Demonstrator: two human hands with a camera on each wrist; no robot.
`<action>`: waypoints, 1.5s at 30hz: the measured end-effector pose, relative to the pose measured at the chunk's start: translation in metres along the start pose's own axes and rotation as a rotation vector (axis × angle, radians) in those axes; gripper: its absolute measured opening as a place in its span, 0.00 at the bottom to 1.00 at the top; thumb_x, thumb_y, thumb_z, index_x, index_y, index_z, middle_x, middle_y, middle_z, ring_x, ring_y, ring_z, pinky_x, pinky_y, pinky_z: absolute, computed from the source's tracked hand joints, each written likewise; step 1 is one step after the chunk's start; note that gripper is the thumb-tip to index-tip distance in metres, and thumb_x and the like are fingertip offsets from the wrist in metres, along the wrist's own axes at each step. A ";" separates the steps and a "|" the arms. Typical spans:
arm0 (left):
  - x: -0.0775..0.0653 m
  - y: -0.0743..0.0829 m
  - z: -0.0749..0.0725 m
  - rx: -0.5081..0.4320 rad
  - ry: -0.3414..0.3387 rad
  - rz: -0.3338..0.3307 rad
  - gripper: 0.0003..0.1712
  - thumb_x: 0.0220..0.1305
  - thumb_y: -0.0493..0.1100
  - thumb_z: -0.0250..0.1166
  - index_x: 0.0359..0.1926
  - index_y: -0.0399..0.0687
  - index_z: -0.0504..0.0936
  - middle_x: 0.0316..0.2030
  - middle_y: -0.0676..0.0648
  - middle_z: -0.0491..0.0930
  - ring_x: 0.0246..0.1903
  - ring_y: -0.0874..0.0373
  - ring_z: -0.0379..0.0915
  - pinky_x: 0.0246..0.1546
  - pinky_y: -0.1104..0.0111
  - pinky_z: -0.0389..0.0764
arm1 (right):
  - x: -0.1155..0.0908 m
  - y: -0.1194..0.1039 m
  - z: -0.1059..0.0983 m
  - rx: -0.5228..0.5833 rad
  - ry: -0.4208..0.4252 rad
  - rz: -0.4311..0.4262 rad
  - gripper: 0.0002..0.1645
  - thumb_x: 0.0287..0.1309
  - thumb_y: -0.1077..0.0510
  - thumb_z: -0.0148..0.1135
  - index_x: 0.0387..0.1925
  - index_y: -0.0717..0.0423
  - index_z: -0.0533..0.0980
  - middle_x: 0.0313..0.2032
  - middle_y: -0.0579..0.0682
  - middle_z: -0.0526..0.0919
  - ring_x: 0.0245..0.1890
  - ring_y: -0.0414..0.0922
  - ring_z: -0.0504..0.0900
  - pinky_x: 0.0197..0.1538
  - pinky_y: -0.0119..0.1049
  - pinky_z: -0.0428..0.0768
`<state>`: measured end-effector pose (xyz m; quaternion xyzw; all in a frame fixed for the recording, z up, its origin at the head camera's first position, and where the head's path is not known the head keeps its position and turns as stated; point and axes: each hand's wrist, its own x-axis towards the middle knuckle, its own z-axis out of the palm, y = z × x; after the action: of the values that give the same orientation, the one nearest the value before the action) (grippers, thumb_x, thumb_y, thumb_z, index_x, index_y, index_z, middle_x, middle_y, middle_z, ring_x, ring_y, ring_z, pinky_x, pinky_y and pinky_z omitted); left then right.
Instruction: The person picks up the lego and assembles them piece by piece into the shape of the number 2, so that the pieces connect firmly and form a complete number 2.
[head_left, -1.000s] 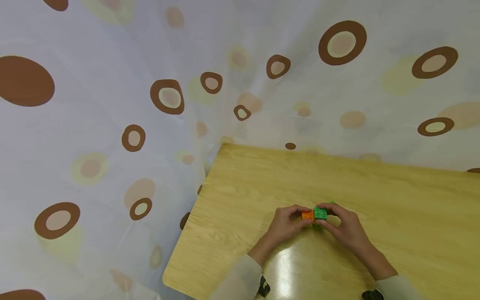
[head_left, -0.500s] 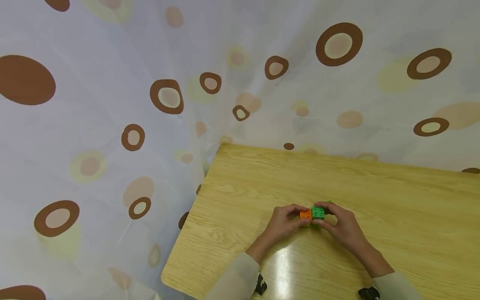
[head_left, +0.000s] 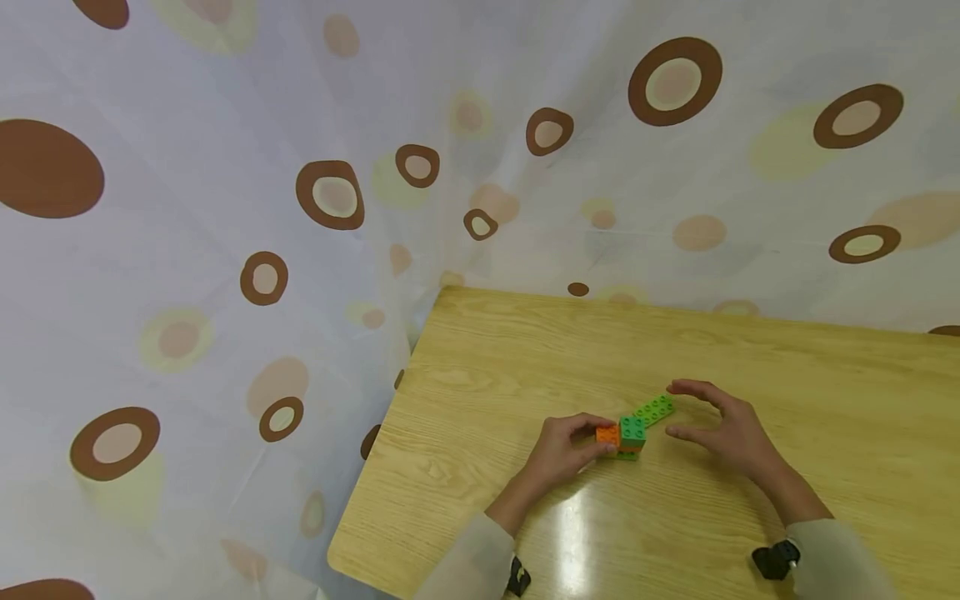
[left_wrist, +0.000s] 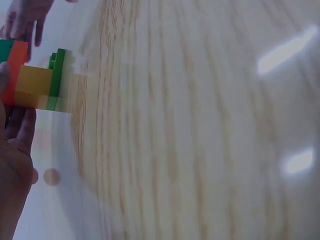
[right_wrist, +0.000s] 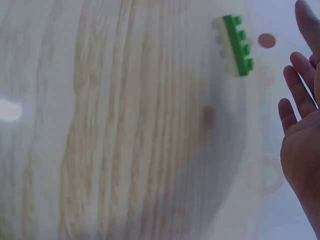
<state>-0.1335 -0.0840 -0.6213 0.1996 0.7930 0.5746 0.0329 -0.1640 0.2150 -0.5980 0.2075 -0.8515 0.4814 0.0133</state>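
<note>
My left hand (head_left: 558, 452) pinches an orange toy building brick (head_left: 606, 436) between fingers and thumb. A green brick (head_left: 633, 427) with studs sits against its right side, as part of one small stack. Below them, the left wrist view shows a yellow brick (left_wrist: 34, 86) and a green studded base (left_wrist: 56, 80) at the bottom of the stack. My right hand (head_left: 735, 432) is apart from the bricks, thumb and fingers spread, holding nothing. Between the stack and that hand lies a long light green brick (head_left: 656, 410), also seen from the side in the right wrist view (right_wrist: 237, 46).
A wood-grain table (head_left: 480, 367) carries the bricks, its left edge running down towards me. Behind and to the left hangs a pale sheet (head_left: 187, 275) with brown and beige spots. A bright reflection lies on the near tabletop.
My right hand has let go of the green brick and moved away to the right, its fingers parting. The long light green brick now shows clearly. My left hand keeps its hold.
</note>
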 end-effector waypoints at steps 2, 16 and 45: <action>-0.003 0.000 -0.001 0.002 0.003 -0.010 0.18 0.64 0.41 0.77 0.55 0.47 0.89 0.51 0.51 0.90 0.51 0.69 0.83 0.50 0.74 0.84 | 0.002 0.008 -0.001 -0.008 -0.019 0.028 0.42 0.58 0.55 0.81 0.72 0.48 0.74 0.68 0.57 0.78 0.67 0.19 0.62 0.63 0.72 0.68; -0.017 -0.001 0.003 -0.029 -0.005 -0.012 0.19 0.65 0.44 0.77 0.57 0.51 0.88 0.53 0.56 0.88 0.54 0.69 0.82 0.55 0.73 0.83 | 0.015 0.037 0.014 -0.085 -0.131 0.037 0.39 0.64 0.48 0.76 0.73 0.49 0.74 0.68 0.53 0.79 0.72 0.44 0.70 0.61 0.10 0.57; -0.016 -0.007 -0.005 0.008 0.026 0.017 0.19 0.64 0.42 0.77 0.56 0.49 0.88 0.53 0.54 0.89 0.53 0.69 0.83 0.54 0.73 0.83 | 0.040 -0.029 0.020 -0.218 0.069 -0.309 0.33 0.46 0.68 0.84 0.57 0.54 0.84 0.47 0.46 0.87 0.42 0.38 0.80 0.45 0.28 0.79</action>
<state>-0.1221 -0.0963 -0.6291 0.1988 0.7941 0.5742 0.0169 -0.1862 0.1720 -0.5757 0.3164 -0.8558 0.3852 0.1385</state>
